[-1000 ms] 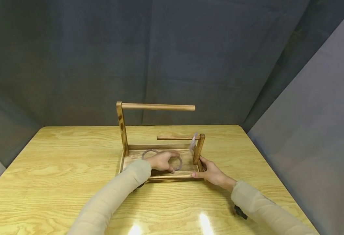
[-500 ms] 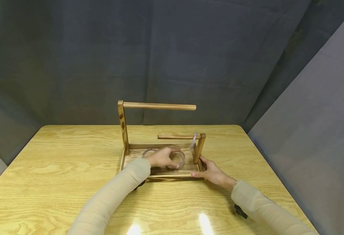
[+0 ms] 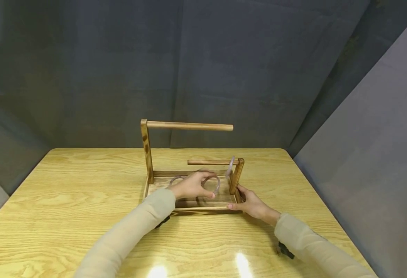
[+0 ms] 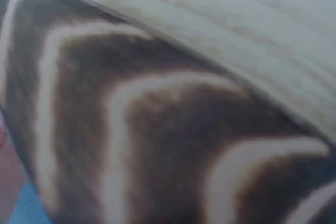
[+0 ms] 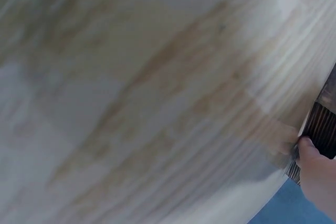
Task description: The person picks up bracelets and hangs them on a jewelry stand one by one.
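Over the tray of a wooden jewelry stand (image 3: pixel 203 210), my left hand (image 3: pixel 191 186) pinches a pale translucent bangle (image 3: pixel 218 186) between thumb and fingers, with the ring tilted up. A second bangle (image 3: pixel 174 179) lies in the tray, partly hidden behind that hand. Around the short lower rod hangs another bangle (image 3: pixel 230 166), close to its post. My right hand (image 3: pixel 253 204) grips the tray's right front corner, thumb at the front and fingers along the side. In the right wrist view, its thumb (image 5: pixel 310 153) presses on dark striped wood.
A tall post at the stand's left carries a long upper rod (image 3: pixel 189 126). The lower rod (image 3: pixel 210 162) points left from the right post (image 3: pixel 237 177). The stand is on a wood-grain table (image 3: pixel 68 200) before a dark curtain (image 3: pixel 203 77). Striped wood (image 4: pixel 157 129) fills the left wrist view.
My left hand has moved slightly right and up, and the bangle in it has gone from lying in the tray to tilted upright. My right hand stays at the corner.
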Action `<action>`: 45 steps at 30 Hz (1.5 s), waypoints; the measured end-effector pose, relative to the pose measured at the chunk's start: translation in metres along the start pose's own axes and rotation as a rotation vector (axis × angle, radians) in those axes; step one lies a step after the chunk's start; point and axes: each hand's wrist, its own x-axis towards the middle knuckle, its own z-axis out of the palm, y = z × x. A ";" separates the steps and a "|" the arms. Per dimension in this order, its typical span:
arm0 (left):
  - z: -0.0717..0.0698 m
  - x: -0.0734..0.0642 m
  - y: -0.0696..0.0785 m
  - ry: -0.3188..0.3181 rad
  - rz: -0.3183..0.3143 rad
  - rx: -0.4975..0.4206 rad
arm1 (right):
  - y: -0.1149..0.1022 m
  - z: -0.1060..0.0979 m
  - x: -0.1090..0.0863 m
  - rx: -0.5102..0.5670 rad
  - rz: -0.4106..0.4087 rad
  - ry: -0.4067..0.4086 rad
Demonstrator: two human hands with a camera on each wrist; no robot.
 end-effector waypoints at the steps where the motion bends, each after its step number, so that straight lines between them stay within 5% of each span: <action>1: -0.001 -0.001 0.001 0.000 -0.002 0.002 | 0.000 0.000 0.000 0.001 0.001 0.001; 11: -0.001 -0.009 0.000 0.013 -0.022 -0.001 | 0.000 0.000 0.001 -0.004 -0.003 0.004; 35: -0.018 -0.045 -0.015 0.103 -0.092 -0.331 | 0.004 0.000 0.001 0.009 -0.005 0.002; 45: -0.027 -0.062 -0.018 0.142 -0.108 -0.371 | 0.005 0.001 0.001 0.013 -0.001 0.002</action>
